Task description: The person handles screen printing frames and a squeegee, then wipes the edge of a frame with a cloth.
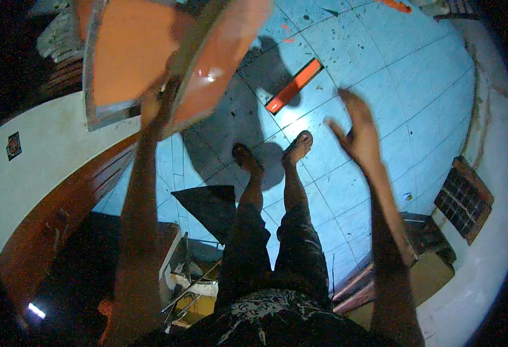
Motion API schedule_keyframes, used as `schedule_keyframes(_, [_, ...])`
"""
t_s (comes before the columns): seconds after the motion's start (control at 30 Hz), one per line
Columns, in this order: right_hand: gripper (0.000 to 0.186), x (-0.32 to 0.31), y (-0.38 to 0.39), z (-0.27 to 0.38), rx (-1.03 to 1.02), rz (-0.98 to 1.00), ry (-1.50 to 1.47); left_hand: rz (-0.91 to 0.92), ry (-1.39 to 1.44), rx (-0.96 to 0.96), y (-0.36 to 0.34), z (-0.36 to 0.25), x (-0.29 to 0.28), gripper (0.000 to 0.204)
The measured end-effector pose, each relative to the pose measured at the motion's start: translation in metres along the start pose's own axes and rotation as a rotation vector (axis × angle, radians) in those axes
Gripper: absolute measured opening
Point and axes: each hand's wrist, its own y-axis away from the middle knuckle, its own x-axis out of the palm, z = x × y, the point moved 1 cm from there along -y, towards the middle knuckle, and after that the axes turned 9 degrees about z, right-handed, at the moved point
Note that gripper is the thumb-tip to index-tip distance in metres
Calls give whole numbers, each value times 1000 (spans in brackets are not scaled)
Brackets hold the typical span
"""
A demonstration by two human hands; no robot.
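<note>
My left hand (154, 104) is wrapped round the edge of a large orange panel (132, 55) with a greyish frame, tilted up at the upper left; its fingers are partly in shadow. A glossy orange face of it (219, 63) catches the light on the right side. Out over the floor, my right hand (361, 130) is open, thumb apart from the fingers, holding nothing. A long orange bar with dark edges (294, 87) lies on the tiles ahead of my feet, to the left of that hand.
Pale tiled floor (352, 55) carries scattered dark scraps and an orange piece (395, 5) at the far edge. A wooden frame with a dark grid (464, 199) leans at the right wall. Black triangular sheet (208, 208) lies left of my legs, near a brown wooden board (57, 220).
</note>
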Motion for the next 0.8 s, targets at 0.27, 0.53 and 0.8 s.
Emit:
schedule_keyframes(0.27, [66,-127,-117,6,-417,25,223,-50,-1053,1142,-37,-188,-52,32])
schedule_keyframes(0.53, [46,-60,-14,-26,77,250,-244,520,-742,1008,-30,-265,-11,60])
schedule_keyframes(0.8, [14,-27,51,-23,430,34,-925,-27,-300,834,29,-216,-60,65])
